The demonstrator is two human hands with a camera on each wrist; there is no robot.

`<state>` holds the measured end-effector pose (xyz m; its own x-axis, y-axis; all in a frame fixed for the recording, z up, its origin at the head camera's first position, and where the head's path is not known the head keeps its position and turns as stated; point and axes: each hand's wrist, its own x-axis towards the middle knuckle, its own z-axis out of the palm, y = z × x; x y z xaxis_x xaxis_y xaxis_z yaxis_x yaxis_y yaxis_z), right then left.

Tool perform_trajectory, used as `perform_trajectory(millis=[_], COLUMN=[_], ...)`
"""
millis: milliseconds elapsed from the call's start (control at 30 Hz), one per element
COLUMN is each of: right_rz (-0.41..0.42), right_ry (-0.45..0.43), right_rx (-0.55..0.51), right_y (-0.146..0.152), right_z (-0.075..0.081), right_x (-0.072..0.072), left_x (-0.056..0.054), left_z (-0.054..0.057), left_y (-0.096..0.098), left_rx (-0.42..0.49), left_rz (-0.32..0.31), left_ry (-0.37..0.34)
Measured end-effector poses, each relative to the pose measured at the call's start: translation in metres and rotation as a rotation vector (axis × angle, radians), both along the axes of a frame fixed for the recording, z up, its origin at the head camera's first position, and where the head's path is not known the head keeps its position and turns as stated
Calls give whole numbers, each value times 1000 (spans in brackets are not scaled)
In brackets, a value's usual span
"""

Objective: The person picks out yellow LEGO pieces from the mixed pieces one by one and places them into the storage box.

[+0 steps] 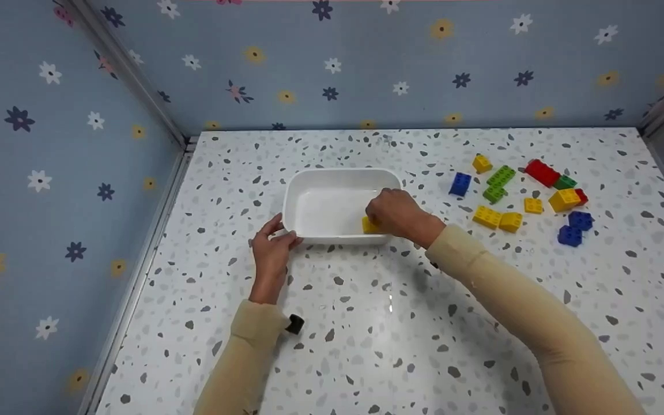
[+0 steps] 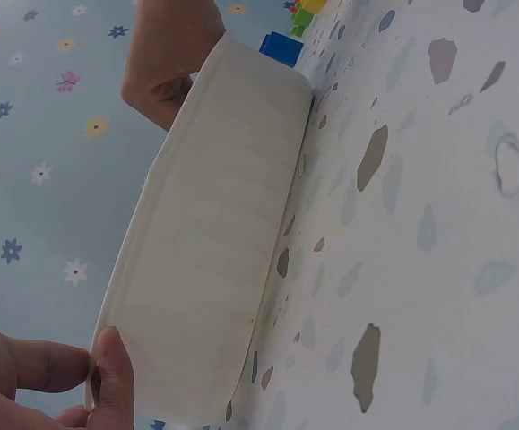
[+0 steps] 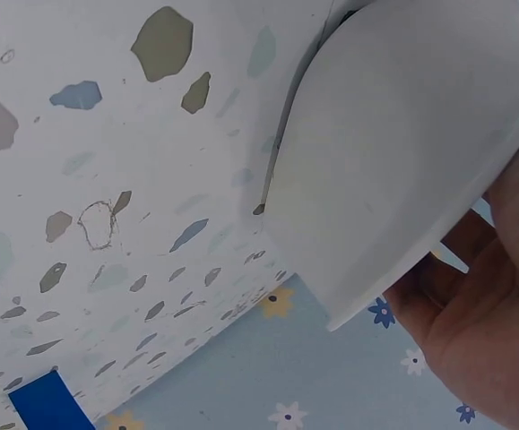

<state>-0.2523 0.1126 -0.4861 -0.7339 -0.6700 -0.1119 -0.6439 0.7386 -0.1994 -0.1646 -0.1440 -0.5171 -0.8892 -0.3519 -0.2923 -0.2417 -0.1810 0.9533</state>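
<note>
A white rectangular container stands on the speckled table in the head view. At its front left corner my left hand pinches the rim; the left wrist view shows the thumb against the outer wall. My right hand reaches over the right side into the container, fingers curled down at a yellow toy brick near the front right corner. The fingertips are partly hidden in the head view. In the right wrist view the container wall hides the brick and the fingertips.
To the right of the container lie loose toy bricks: a blue brick, a green brick, a red brick, a yellow brick and several others. Flower-patterned panels stand along the table's back and sides.
</note>
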Motion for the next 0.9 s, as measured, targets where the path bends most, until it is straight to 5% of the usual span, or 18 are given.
perform_trajectory(millis=[433,900], right_rz=[-78,-153], right_ry=[-28,86], right_rx=[-46,-240], right_y=[7,40], right_z=[5,16], right_x=[2,13], left_x=[1,1], left_z=[1,-1], left_y=[0,0], left_rx=[0,16], left_rz=[-1,10], left_ry=[4,-2])
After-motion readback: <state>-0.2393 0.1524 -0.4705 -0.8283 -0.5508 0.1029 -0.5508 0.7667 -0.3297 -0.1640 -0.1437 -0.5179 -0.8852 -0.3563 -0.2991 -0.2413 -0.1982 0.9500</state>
